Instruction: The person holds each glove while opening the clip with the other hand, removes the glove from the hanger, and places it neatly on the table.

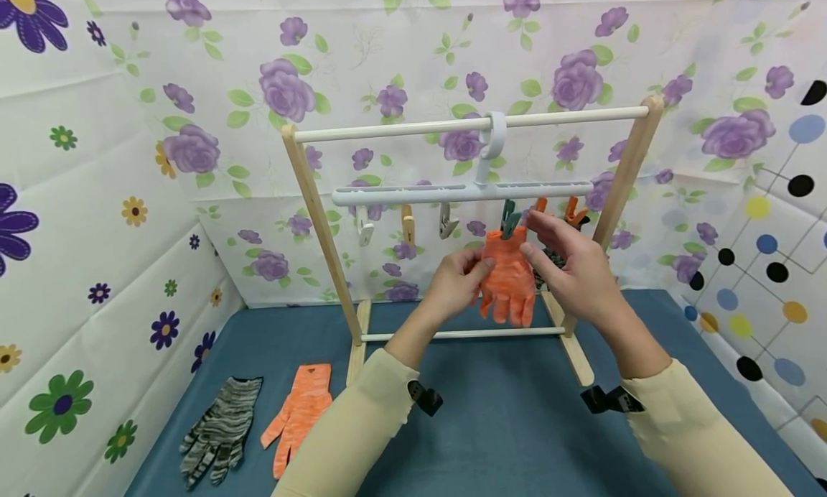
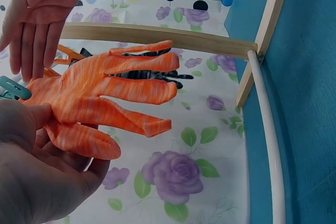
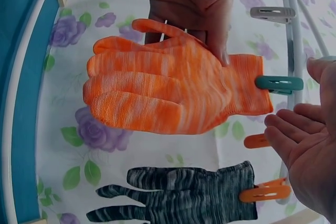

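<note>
An orange glove [image 1: 507, 278] hangs by its cuff from a green clothespin [image 3: 279, 83] under the white hanger bar [image 1: 413, 194]. My left hand [image 1: 455, 281] pinches the glove's side near the cuff, thumb in front and fingers behind. On the other side my right hand [image 1: 575, 267] is held up beside the cuff, its fingers straight and apart from the glove in the right wrist view. A grey-and-black striped glove [image 3: 194, 195] hangs nearby from an orange clothespin [image 3: 265, 191].
The hanger hooks over a wooden rack's white top rod [image 1: 400, 129]. White [image 1: 365, 226], tan [image 1: 408, 225] and grey [image 1: 447, 221] clothespins hang along its left half. On the blue cloth lie a striped glove [image 1: 222, 429] and another orange glove [image 1: 300, 407].
</note>
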`<action>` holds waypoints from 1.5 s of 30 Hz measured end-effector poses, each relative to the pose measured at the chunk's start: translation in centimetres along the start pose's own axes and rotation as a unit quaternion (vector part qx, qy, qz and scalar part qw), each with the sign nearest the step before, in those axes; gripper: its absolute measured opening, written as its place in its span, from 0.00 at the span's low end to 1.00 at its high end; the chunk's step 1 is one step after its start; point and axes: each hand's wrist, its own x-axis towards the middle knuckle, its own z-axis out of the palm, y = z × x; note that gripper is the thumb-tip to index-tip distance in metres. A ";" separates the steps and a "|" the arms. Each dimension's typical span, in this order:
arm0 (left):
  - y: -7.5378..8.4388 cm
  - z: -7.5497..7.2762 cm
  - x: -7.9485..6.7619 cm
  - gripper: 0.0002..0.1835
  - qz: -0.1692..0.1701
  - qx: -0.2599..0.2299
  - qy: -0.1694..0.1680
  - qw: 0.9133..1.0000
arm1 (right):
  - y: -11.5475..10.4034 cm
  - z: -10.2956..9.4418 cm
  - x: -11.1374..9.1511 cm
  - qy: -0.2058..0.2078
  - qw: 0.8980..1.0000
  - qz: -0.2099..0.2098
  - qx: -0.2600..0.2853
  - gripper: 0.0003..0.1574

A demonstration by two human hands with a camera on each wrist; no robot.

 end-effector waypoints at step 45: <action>0.5 -0.3 -0.9 0.17 -0.005 0.020 -0.011 1.000 | -0.7 3.3 2.9 0.036 0.979 0.089 0.177 0.27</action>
